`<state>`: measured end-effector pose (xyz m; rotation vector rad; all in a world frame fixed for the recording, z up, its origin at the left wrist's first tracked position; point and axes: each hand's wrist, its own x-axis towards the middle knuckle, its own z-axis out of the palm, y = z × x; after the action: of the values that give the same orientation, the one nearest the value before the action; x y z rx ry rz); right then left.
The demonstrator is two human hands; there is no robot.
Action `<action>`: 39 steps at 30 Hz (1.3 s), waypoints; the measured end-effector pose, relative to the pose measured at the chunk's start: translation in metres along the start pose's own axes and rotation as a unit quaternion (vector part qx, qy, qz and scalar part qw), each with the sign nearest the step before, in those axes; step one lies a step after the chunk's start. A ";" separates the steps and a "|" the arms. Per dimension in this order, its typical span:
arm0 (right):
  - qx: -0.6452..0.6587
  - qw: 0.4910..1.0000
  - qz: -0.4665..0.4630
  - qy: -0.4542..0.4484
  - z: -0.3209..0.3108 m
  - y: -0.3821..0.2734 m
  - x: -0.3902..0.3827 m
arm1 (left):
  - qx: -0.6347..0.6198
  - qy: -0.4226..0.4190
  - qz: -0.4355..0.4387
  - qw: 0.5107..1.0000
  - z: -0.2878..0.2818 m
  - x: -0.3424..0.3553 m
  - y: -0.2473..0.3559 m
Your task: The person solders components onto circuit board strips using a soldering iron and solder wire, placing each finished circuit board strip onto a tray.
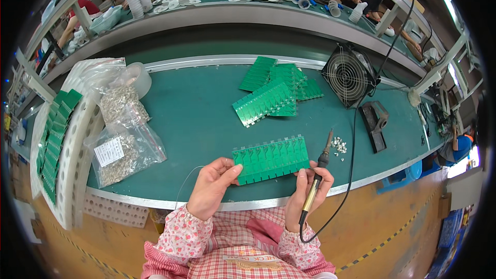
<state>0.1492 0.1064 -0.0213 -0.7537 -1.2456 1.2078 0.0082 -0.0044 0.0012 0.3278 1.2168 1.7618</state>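
A green circuit board panel (269, 160) with a row of small metal pins along its far edge is held level above the bench's front edge. My left hand (213, 182) pinches its left end between thumb and fingers; a thin wire trails from that hand. At the panel's right corner, my right hand (306, 192) touches the board while gripping a soldering iron (313, 191), tip pointing up and away. Just right of the iron's tip lies a small heap of tiny metal parts (339, 145). Farther back are stacked green panels (268, 101), overlapping loosely.
Clear bags of small metal parts (126, 157) lie left, beside a white foam tray (77, 160) carrying more green panels (57, 142). At right stand a black fan (347, 75) and a soldering iron stand (374, 126); the iron's cord hangs there. Other people work across a raised conveyor (206, 13).
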 end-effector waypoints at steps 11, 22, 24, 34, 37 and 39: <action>-0.093 0.995 0.015 0.010 -0.001 -0.011 -0.004 | 0.066 -0.034 -0.001 0.997 -0.009 -0.005 -0.002; -0.078 0.997 -0.010 -0.007 0.000 -0.012 -0.007 | -0.199 0.192 0.309 0.910 -0.129 -0.046 0.126; -0.073 0.997 -0.001 -0.018 -0.003 -0.013 -0.007 | -0.204 0.248 0.364 0.874 -0.167 -0.043 0.159; -0.055 0.996 -0.036 -0.055 -0.002 -0.027 -0.010 | -0.260 0.523 0.414 0.698 -0.305 0.007 0.308; -0.069 0.996 -0.024 -0.053 0.001 -0.025 -0.010 | -0.252 0.582 0.432 0.641 -0.335 0.028 0.342; -0.087 0.995 -0.030 -0.049 0.004 -0.022 -0.010 | -0.260 0.592 0.424 0.635 -0.356 0.041 0.357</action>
<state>0.1519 0.0906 -0.0025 -0.7844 -1.4580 1.1081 -0.4404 -0.2045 0.1213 -0.9606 1.3320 3.2930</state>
